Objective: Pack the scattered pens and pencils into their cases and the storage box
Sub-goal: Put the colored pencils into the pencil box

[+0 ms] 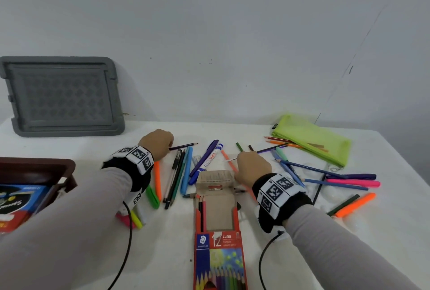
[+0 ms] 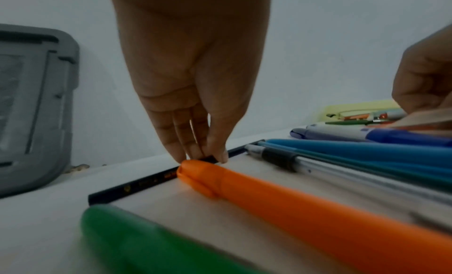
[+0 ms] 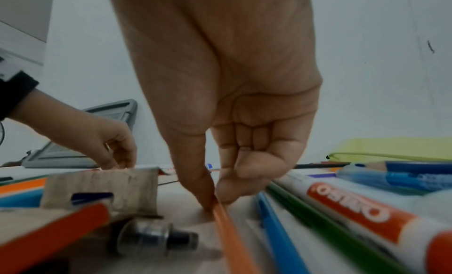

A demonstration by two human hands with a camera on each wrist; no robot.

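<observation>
Pens, pencils and highlighters lie scattered across the white table [image 1: 162,255]. My left hand [image 1: 162,143] [image 2: 205,157] pinches the back end of a dark purple pencil [image 1: 185,145] [image 2: 137,185] that lies flat, just beyond an orange highlighter [image 2: 293,210]. My right hand [image 1: 243,158] [image 3: 216,202] pinches a thin orange pencil [image 1: 226,157] [image 3: 232,243] between thumb and forefinger, beside the raised flap of the open red pencil box [image 1: 217,238]. The box holds a few pencils at its left side. A lime-green mesh pouch [image 1: 311,141] lies at the back right.
A brown storage box [image 1: 67,168] with packets inside stands at the left edge. Its grey lid [image 1: 62,96] leans on the wall at the back left. More pencils and pink, purple and orange markers [image 1: 353,182] lie to the right. Wrist cables trail over the table's front.
</observation>
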